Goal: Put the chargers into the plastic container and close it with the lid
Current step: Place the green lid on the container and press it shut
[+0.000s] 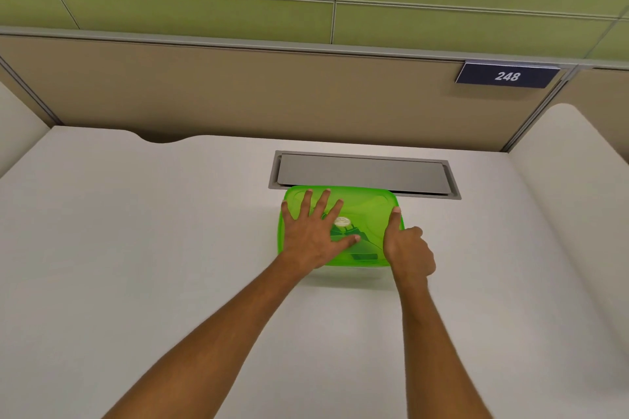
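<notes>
A translucent green lid (366, 204) lies on top of the plastic container (354, 264), which stands on the white desk. Dark shapes of the chargers (350, 235) show dimly through the lid. My left hand (315, 231) lies flat on the lid's left half, fingers spread. My right hand (406, 248) grips the container's right edge, thumb pressed along the lid's rim and the other fingers curled down the outer side. A small round sticker (342, 221) sits near the lid's middle.
A grey metal cable hatch (364, 173) is set into the white desk (136, 231) just behind the container. A beige partition (238, 95) with a dark plate reading 248 (507, 75) rises at the back. Low white side walls flank the desk.
</notes>
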A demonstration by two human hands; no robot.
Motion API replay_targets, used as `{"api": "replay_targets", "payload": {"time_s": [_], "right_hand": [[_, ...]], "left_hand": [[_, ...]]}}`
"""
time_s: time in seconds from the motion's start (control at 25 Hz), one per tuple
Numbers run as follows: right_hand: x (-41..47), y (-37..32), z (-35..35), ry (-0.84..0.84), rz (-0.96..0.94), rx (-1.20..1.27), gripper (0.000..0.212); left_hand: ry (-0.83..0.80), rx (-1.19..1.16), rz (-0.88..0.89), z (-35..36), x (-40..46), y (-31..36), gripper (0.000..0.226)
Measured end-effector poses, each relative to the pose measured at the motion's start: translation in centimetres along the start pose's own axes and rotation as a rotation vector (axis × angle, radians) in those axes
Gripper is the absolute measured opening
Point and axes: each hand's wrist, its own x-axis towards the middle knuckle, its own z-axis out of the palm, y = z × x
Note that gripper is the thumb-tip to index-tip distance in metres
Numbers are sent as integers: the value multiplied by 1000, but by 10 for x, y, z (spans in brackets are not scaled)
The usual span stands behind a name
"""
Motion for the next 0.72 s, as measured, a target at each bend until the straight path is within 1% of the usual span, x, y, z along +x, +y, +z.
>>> {"api": "replay_targets", "payload": {"time_s": [0.12,0.32,0.52,0.64,0.72], "right_hand": [[1,1,2,19,3,40,84],[8,5,5,34,-81,87,72],[9,5,6,60,-138,88,67],[7,5,3,61,-128,91,66],[4,3,0,27,-89,77,69]], "left_hand": [[17,9,-8,0,-1,2,94],[20,6,9,1,0,1,95],[29,-8,14,4,2,1,96],[32,-12,15,4,3,1,97],[38,-17,6,3,2,2,97]]}}
